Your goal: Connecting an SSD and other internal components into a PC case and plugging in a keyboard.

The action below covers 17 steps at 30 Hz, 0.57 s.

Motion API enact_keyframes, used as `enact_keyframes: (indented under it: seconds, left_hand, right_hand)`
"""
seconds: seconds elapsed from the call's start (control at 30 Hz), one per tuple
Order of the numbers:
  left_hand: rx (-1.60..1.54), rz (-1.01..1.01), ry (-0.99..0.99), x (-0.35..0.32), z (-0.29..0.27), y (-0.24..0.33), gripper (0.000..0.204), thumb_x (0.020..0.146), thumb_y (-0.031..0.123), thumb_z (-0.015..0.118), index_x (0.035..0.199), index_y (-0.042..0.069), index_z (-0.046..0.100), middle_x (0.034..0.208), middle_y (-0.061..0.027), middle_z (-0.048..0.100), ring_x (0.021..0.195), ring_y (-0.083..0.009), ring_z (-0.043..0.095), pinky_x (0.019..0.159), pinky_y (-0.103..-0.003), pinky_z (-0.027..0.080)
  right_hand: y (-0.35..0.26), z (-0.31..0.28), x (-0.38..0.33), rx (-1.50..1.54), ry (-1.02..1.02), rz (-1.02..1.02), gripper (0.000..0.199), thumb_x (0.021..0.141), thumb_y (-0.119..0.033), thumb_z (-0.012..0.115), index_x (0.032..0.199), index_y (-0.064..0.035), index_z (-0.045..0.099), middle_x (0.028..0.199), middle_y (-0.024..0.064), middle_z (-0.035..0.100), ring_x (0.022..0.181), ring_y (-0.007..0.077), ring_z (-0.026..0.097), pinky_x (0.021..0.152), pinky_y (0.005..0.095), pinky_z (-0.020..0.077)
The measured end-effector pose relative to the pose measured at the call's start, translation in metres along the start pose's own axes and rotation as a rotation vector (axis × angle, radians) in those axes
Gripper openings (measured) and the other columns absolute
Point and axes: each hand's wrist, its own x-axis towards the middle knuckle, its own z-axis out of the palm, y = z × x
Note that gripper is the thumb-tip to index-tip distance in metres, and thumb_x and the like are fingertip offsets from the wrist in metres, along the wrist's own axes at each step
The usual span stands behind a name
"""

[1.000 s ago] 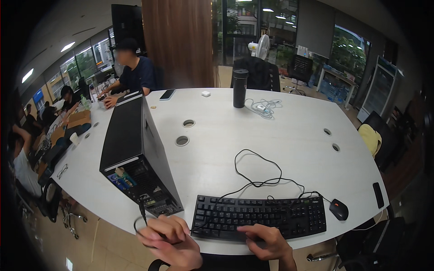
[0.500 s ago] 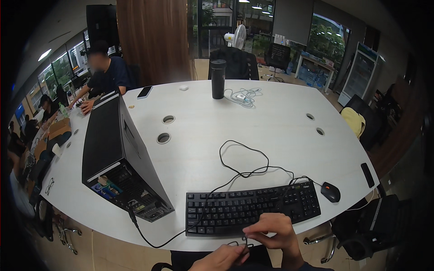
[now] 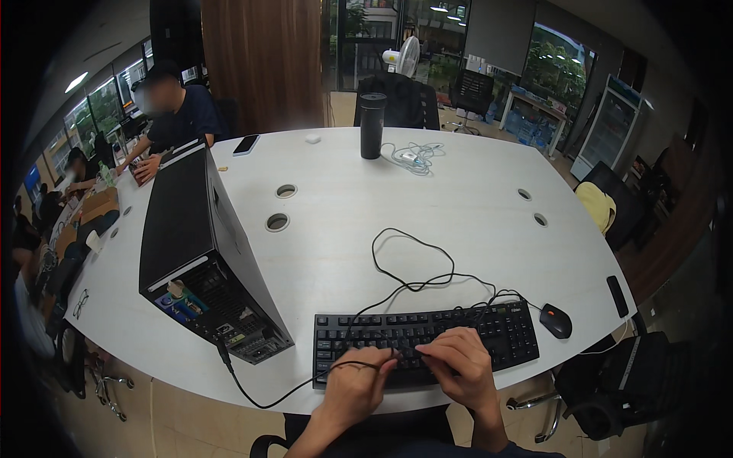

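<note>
Both my hands are over the front of a black keyboard (image 3: 500, 336). My left hand (image 3: 355, 388) is closed, its thumb and finger pinching a thin black cable (image 3: 263, 408) that crosses the back of the hand. My right hand (image 3: 464, 365) faces it, fingertips pinched on a dark bit of cable; the gap between the hands is small, and the exact piece there blends into the keys. The cable runs leftward to the back of a black computer tower (image 3: 179, 229), where it is plugged in. A black mouse (image 3: 555, 321) lies right of the keyboard.
Behind the keyboard a black cable loop (image 3: 412, 286) lies on the white table (image 3: 427, 206). Farther back stand a black tumbler (image 3: 372, 126) and a pale coiled cable (image 3: 416, 159). Phones (image 3: 246, 144) lie at the far left and right edge. Another person (image 3: 187, 111) sits beyond the tower.
Both my hands have moved forward, from the table's front edge to over the keyboard. The cable now drapes across my left hand. The view has shifted slightly.
</note>
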Motion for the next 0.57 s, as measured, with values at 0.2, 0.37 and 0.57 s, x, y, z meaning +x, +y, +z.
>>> enact_keyframes:
  seconds: [0.2,0.37,0.57]
  left_hand:
    - [0.155,0.028,-0.024,0.022,-0.012,-0.001,0.013,0.090,0.007,0.069,0.103,0.006,0.066,0.071,-0.0063,0.058,0.061,-0.0255,0.057,0.057,-0.038,0.044]
    - [0.283,0.032,-0.098,0.030,0.000,0.006,0.015,0.089,0.003,0.067,0.103,0.006,0.065,0.069,-0.0085,0.056,0.061,-0.0272,0.057,0.057,-0.040,0.043]
    - [0.410,0.307,-0.430,0.028,0.046,0.005,0.015,0.086,0.012,0.061,0.100,0.010,0.063,0.086,-0.0022,0.060,0.090,-0.0177,0.065,0.086,-0.034,0.051]
  right_hand:
    - [0.013,0.007,-0.015,-0.045,0.275,0.098,0.025,0.075,0.003,0.080,0.098,-0.0033,0.074,0.085,0.0080,0.071,0.076,0.0257,0.069,0.082,0.0376,0.0599]
    - [0.020,-0.005,-0.012,-0.114,0.240,-0.070,0.030,0.070,0.005,0.077,0.099,-0.0035,0.075,0.084,0.0055,0.070,0.075,0.0219,0.068,0.074,0.0360,0.0586]
    - [0.036,-0.027,-0.006,-0.194,0.070,-0.165,0.030,0.074,0.001,0.071,0.102,-0.0073,0.075,0.087,0.0032,0.070,0.073,0.0199,0.066,0.062,0.0329,0.0511]
